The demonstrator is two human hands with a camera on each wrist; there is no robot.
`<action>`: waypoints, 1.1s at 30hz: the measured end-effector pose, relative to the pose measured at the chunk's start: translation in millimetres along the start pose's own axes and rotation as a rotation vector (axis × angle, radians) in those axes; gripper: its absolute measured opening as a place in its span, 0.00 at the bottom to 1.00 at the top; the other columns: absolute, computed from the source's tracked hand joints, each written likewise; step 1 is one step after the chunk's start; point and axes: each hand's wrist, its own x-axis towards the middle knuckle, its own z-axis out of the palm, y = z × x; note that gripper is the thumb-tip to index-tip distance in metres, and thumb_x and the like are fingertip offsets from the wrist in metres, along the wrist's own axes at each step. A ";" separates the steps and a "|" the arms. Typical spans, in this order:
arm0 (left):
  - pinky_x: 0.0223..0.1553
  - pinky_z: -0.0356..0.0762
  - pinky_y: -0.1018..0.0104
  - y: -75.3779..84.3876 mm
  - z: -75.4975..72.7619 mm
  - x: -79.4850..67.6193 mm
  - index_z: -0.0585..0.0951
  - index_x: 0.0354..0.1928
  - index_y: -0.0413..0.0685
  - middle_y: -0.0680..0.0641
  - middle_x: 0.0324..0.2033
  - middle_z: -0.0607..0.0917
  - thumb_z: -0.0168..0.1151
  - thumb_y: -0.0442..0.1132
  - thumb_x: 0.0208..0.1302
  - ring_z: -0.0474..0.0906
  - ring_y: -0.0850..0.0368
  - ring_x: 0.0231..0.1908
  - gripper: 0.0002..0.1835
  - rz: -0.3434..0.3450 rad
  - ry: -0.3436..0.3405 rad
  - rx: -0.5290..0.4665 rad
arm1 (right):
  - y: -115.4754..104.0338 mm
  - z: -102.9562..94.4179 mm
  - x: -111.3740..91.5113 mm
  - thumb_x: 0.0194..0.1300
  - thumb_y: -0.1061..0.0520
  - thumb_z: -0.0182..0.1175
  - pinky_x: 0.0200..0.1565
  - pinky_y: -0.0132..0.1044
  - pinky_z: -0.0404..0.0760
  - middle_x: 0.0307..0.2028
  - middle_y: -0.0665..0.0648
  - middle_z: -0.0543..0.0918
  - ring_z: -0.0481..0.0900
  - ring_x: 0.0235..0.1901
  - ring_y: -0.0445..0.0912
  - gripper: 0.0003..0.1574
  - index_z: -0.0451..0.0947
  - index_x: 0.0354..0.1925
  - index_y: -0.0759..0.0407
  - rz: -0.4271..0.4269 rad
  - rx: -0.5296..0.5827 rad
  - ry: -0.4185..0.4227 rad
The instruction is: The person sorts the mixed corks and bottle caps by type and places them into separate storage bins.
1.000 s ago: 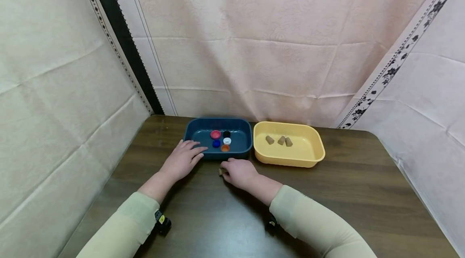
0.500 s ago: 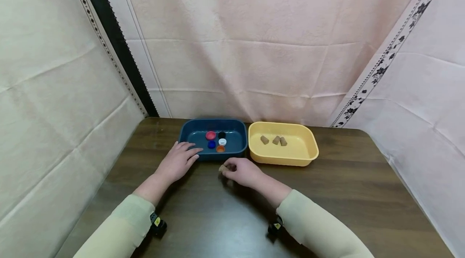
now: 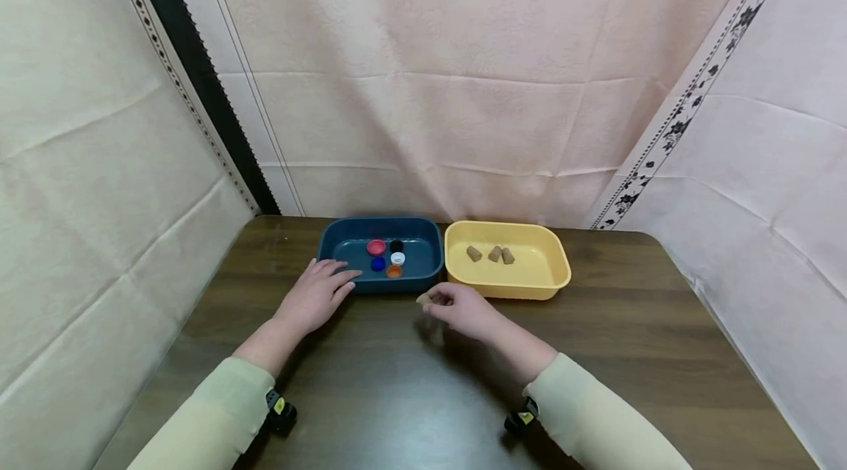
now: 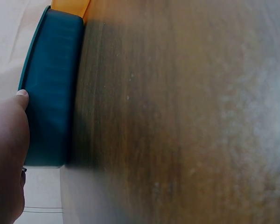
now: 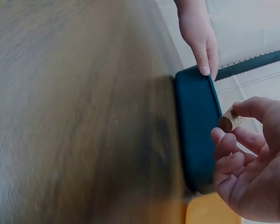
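Note:
My right hand (image 3: 468,312) pinches a cork stopper (image 5: 230,120) between thumb and fingertips, just above the table in front of the two trays. My left hand (image 3: 312,299) rests on the near left rim of the dark blue tray (image 3: 423,284), its fingers reaching over the edge and its thumb at the rim's outer side. Inside that tray lie several coloured bottle caps: red (image 3: 376,248), black (image 3: 396,246), blue (image 3: 378,263), white (image 3: 398,258) and orange (image 3: 393,271). The yellow tray (image 3: 512,290) beside it holds three corks (image 3: 495,254).
A brown wooden table (image 3: 635,337) carries both trays side by side near its far edge. Pale cloth (image 3: 423,124) hangs behind the table and at both sides.
The right hand has lifted the cork off the table and moved it right, toward the yellow tray. The left hand stays on the blue tray's rim; the head view has shifted slightly.

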 end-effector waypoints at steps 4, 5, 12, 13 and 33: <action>0.72 0.45 0.37 -1.3 1.1 -0.5 0.77 0.66 0.62 0.44 0.66 0.73 0.52 0.53 0.75 0.62 0.42 0.68 0.21 -0.007 -0.004 -0.009 | 1.5 -11.6 -3.9 0.69 0.45 0.63 0.36 0.37 0.83 0.38 0.51 0.80 0.78 0.36 0.47 0.16 0.82 0.51 0.49 0.029 -0.002 0.019; 0.72 0.45 0.37 -1.6 1.3 -0.8 0.77 0.66 0.63 0.44 0.66 0.73 0.52 0.53 0.75 0.62 0.42 0.68 0.21 -0.011 -0.004 -0.012 | 1.3 -15.0 -5.0 0.69 0.45 0.63 0.35 0.38 0.83 0.38 0.52 0.80 0.78 0.36 0.47 0.16 0.82 0.51 0.50 0.035 0.003 0.022; 0.72 0.46 0.38 -2.7 1.2 -2.8 0.77 0.66 0.63 0.45 0.66 0.74 0.52 0.53 0.75 0.62 0.43 0.68 0.21 -0.013 -0.005 -0.013 | -0.2 -44.2 -12.7 0.68 0.48 0.63 0.29 0.37 0.79 0.34 0.55 0.80 0.78 0.26 0.51 0.15 0.83 0.49 0.53 0.055 0.006 0.074; 0.72 0.46 0.38 -2.7 1.1 -3.0 0.77 0.66 0.63 0.45 0.66 0.74 0.53 0.53 0.75 0.62 0.42 0.68 0.21 -0.012 -0.006 -0.011 | 0.0 -48.7 -13.6 0.68 0.48 0.63 0.28 0.37 0.78 0.34 0.55 0.80 0.78 0.25 0.52 0.15 0.82 0.49 0.54 0.050 -0.003 0.083; 0.72 0.46 0.37 -0.4 -2.3 -0.3 0.78 0.65 0.61 0.44 0.65 0.75 0.53 0.53 0.75 0.63 0.42 0.68 0.21 0.023 0.016 0.000 | 32.4 -138.9 -12.1 0.72 0.55 0.56 0.19 0.33 0.68 0.33 0.59 0.79 0.72 0.22 0.46 0.19 0.77 0.54 0.67 0.094 0.005 0.093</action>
